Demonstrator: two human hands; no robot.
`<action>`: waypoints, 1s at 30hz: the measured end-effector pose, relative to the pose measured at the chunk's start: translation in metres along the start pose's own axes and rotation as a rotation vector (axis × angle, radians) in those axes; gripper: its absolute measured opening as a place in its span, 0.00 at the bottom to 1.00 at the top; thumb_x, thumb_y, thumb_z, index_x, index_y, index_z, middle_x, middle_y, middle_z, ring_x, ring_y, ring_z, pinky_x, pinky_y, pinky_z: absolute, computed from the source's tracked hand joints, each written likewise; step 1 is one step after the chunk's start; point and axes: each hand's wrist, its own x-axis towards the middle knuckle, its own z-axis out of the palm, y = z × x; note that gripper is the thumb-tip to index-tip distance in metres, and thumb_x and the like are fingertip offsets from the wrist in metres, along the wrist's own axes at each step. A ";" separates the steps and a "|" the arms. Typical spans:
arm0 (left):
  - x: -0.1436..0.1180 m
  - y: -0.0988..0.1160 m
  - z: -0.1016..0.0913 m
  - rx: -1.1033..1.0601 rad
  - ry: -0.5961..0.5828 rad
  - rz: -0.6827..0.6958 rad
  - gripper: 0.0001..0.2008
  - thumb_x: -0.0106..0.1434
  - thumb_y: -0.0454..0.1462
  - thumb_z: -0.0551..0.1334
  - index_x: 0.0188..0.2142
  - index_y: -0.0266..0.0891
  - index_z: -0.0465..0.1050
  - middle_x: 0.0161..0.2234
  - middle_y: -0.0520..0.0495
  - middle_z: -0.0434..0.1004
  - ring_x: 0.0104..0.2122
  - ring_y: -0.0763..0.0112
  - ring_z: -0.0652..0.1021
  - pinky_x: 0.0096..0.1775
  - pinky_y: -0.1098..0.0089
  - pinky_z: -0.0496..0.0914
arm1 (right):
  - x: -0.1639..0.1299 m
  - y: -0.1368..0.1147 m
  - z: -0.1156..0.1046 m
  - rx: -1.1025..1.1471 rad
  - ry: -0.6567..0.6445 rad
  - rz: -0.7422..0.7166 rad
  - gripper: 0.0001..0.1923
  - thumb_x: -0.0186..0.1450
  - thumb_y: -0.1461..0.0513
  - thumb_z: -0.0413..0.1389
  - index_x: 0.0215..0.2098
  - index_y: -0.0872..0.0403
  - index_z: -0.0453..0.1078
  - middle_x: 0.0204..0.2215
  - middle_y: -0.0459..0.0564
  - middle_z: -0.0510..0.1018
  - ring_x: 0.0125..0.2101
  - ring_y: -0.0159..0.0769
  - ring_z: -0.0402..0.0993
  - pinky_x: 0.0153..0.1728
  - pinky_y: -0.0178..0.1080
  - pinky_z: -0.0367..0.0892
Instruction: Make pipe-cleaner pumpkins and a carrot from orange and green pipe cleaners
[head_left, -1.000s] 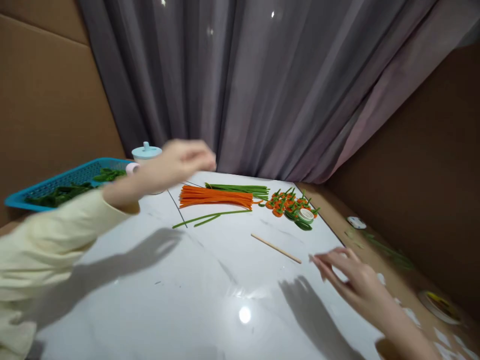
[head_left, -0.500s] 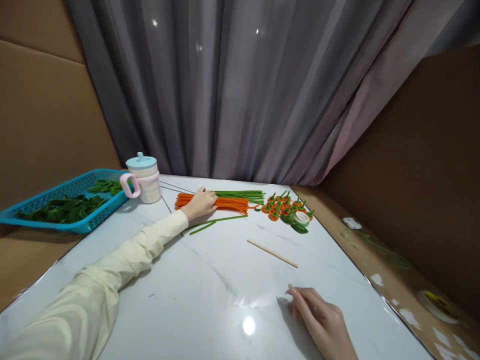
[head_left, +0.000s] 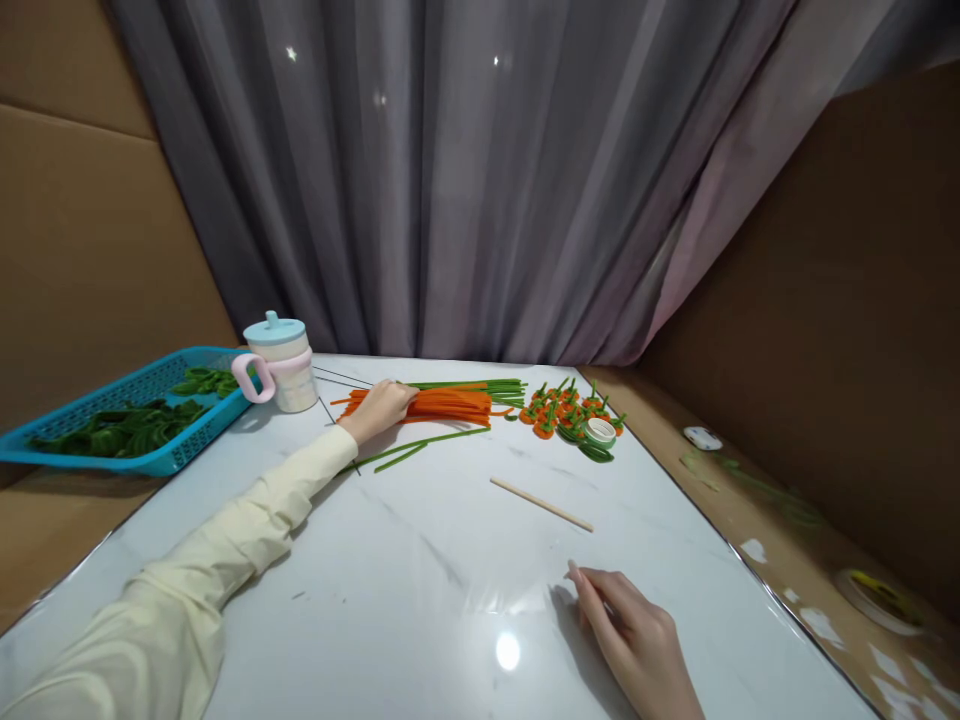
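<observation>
A bundle of orange pipe cleaners (head_left: 454, 403) lies across the far middle of the table. My left hand (head_left: 385, 402) reaches onto the left part of this bundle, its fingers curled down around some of the stems; the fingertips are partly hidden. Behind the bundle lie green pipe cleaners (head_left: 506, 388), and a few loose green stems (head_left: 431, 441) rest in front of it. At the near right, my right hand (head_left: 630, 625) is held over the table with fingers curled and thumb against the forefinger; nothing shows in it. A thin wooden stick (head_left: 541, 504) lies beyond it.
Small orange-and-green pipe-cleaner pieces (head_left: 562, 405) cluster at the far right beside a white-and-green tape roll (head_left: 600, 431). A lidded cup (head_left: 289, 370) and a blue basket (head_left: 169, 462) of green coils stand left. Paper scraps (head_left: 821, 626) and another roll (head_left: 879, 603) lie beyond the right edge.
My left hand has drawn slightly left along the orange bundle, and some orange stems now stick out further left. My right hand keeps almost the same pose. The view has shifted a little.
</observation>
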 end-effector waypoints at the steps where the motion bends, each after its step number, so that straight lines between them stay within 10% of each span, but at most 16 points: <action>1: 0.002 -0.004 -0.003 -0.018 0.008 -0.014 0.13 0.62 0.28 0.50 0.35 0.35 0.73 0.32 0.39 0.78 0.32 0.61 0.76 0.37 0.67 0.65 | 0.000 0.000 0.000 -0.004 -0.001 -0.001 0.13 0.68 0.58 0.48 0.31 0.51 0.71 0.20 0.45 0.73 0.21 0.32 0.71 0.23 0.33 0.67; 20: 0.007 -0.003 -0.024 -0.905 -0.191 -0.009 0.19 0.65 0.47 0.50 0.30 0.34 0.67 0.27 0.43 0.77 0.25 0.71 0.76 0.31 0.70 0.71 | 0.003 -0.004 -0.001 -0.042 0.044 -0.016 0.16 0.69 0.56 0.46 0.30 0.52 0.71 0.18 0.46 0.73 0.19 0.33 0.71 0.21 0.33 0.67; 30: 0.000 0.002 -0.037 -0.821 -0.182 -0.019 0.18 0.65 0.47 0.48 0.27 0.37 0.63 0.21 0.53 0.65 0.20 0.76 0.66 0.25 0.75 0.63 | 0.004 -0.004 0.000 -0.038 0.044 -0.009 0.16 0.69 0.55 0.47 0.30 0.52 0.71 0.19 0.46 0.74 0.19 0.32 0.71 0.21 0.32 0.67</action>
